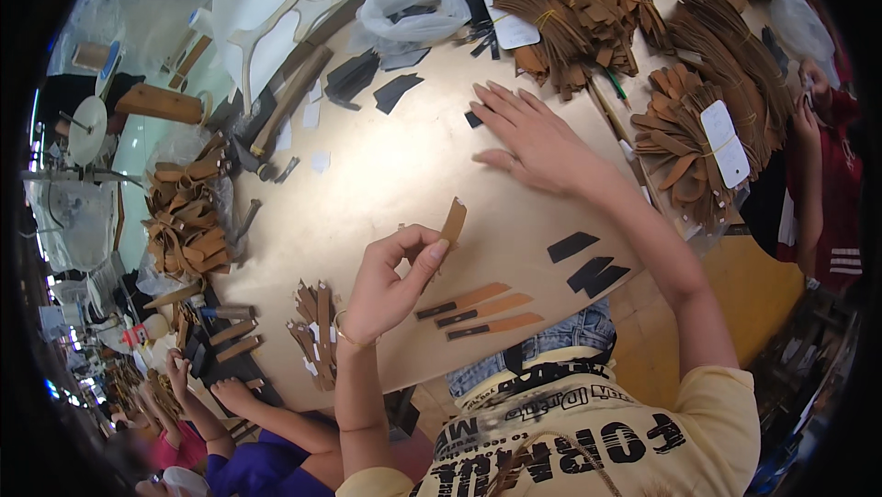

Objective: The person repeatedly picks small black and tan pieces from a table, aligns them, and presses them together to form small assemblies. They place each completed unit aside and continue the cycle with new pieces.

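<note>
My left hand (395, 276) is closed, pinching a short brown leather strip (453, 220) upright between thumb and fingers above the table. My right hand (533, 141) lies flat with its fingers stretched out on the pale board (367, 175). Beside its fingertips a small black piece (473, 118) shows in part; whether the fingers touch it I cannot tell. Just in front of me lie several tan strips (482, 309) with dark ends, set side by side. To their right are several loose black pieces (591, 274) with slanted ends.
Bundled brown leather strips (570, 10) with tags pile up at the far right. A hammer (289, 102) lies at the left, near black scraps (352, 77) and a plastic bag (413, 8). More strips (317, 327) stand by my left forearm. Other people's hands (234, 396) work at lower left.
</note>
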Motion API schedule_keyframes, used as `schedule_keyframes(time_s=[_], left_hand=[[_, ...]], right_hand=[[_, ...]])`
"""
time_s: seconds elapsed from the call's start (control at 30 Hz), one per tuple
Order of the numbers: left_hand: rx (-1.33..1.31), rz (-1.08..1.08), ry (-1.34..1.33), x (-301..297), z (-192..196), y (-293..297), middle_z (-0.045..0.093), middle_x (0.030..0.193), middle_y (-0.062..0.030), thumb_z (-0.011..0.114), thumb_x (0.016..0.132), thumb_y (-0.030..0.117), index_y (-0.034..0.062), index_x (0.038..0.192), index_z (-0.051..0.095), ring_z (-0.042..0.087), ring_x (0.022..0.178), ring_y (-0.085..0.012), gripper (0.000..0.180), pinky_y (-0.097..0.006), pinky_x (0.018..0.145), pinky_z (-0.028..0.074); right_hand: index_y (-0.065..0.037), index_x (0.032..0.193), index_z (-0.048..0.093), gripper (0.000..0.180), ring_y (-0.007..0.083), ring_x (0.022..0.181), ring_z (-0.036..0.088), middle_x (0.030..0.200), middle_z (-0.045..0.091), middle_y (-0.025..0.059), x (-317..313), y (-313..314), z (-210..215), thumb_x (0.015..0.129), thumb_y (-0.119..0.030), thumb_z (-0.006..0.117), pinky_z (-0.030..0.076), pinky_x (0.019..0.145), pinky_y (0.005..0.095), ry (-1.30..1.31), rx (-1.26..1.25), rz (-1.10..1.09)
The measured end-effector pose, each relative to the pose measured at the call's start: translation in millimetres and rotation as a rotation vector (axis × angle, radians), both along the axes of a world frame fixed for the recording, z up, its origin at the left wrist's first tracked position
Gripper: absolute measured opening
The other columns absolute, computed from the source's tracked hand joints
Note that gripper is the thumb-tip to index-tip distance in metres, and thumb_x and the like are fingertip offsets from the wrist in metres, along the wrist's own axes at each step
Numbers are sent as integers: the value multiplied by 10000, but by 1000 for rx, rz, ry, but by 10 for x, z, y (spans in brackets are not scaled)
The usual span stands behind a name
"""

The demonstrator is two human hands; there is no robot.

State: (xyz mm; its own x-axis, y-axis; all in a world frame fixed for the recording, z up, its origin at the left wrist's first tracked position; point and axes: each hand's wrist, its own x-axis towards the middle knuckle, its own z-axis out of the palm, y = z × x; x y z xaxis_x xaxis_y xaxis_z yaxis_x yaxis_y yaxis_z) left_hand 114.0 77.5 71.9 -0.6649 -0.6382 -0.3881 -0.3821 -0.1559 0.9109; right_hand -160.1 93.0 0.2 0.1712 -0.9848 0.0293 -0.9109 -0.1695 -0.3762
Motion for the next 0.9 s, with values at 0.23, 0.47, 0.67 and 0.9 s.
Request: schedule_keyframes(time_s=[0.23, 0.47, 0.67, 0.9], left_hand=[[-102, -163, 63, -195, -98, 106, 584, 753, -35, 633, 974, 146, -27, 1025, 656, 489, 693, -100, 181, -258, 639, 432], [-30, -280, 101, -425, -191, 149, 589, 802, -33, 649, 952, 102, -18, 1053, 665, 473, 719, -100, 158, -267, 669, 427], [4, -112, -17, -493, -298, 79, 615, 834, 9, 711, 906, 67, -11, 1105, 680, 477, 716, -52, 216, -213, 650, 430], [-21, 193, 93, -545, -473, 61, 677, 874, -53, 700, 896, 29, -26, 1102, 664, 608, 734, -72, 216, -219, 689, 504]], right_hand=[[-12, 1496, 355, 674, 314, 1483, 267, 1573, 332, 174, 191, 934, 125, 1013, -473, 450, 219, 1204, 476, -141, 106, -8], [-24, 1398, 499, 475, 145, 1132, 577, 1307, 597, 113, 118, 1166, 277, 1023, -311, 557, 450, 973, 311, -1512, 166, -292], [-7, 1162, 638, 307, 32, 834, 590, 965, 641, -8, 211, 971, 287, 875, -26, 744, 477, 689, 189, -1433, 407, -391], [3, 1075, 618, 207, 43, 780, 598, 863, 629, -6, 141, 804, 211, 896, -21, 718, 481, 691, 188, -1116, 331, -525]])
